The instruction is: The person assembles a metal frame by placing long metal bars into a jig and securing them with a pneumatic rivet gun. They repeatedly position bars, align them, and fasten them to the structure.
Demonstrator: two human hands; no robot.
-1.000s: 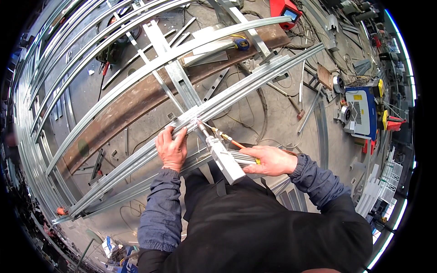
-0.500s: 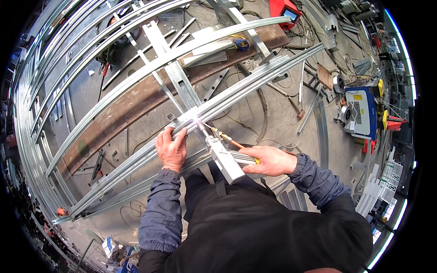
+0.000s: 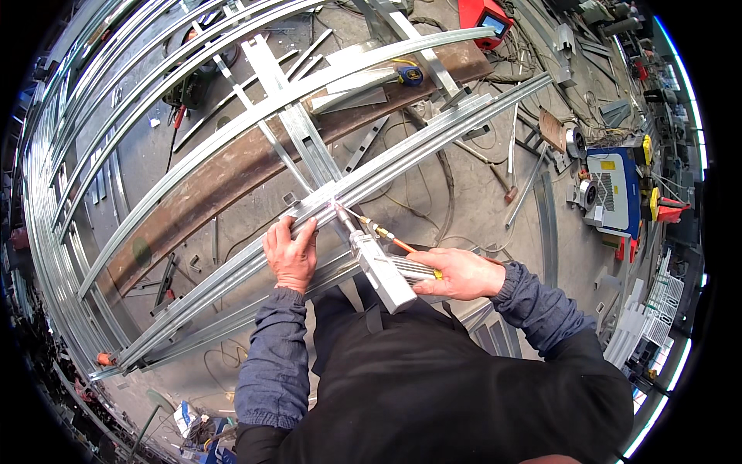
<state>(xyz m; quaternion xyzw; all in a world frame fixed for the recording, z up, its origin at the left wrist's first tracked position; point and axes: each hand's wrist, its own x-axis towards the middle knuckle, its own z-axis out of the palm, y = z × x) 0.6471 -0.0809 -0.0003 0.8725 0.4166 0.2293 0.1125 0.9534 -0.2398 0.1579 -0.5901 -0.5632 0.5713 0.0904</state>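
My right hand (image 3: 462,274) is closed around the ribbed grip of a silver handheld welding gun (image 3: 382,271). A thin wire-feed tube with brass fittings (image 3: 379,230) runs beside its nozzle. The nozzle tip meets a long galvanized metal rail (image 3: 417,158), where a small pinkish glow shows near a joint with a crosswise metal bar (image 3: 305,143). Just left of that spot my left hand (image 3: 291,254) lies on the rail, fingers bent over it and thumb apart; their undersides are hidden.
Curved metal rails (image 3: 232,120) form a frame at the left. Beneath it lies a rusty brown beam (image 3: 209,182), bearing a blue tape measure (image 3: 410,76). A hammer (image 3: 510,193), cables and metal offcuts lie on the floor. A blue-and-white machine (image 3: 613,189) stands right; a red one (image 3: 485,23) stands far.
The bright glow at the nozzle tip has become smaller and dimmer. Both hands and the welding gun have hardly moved.
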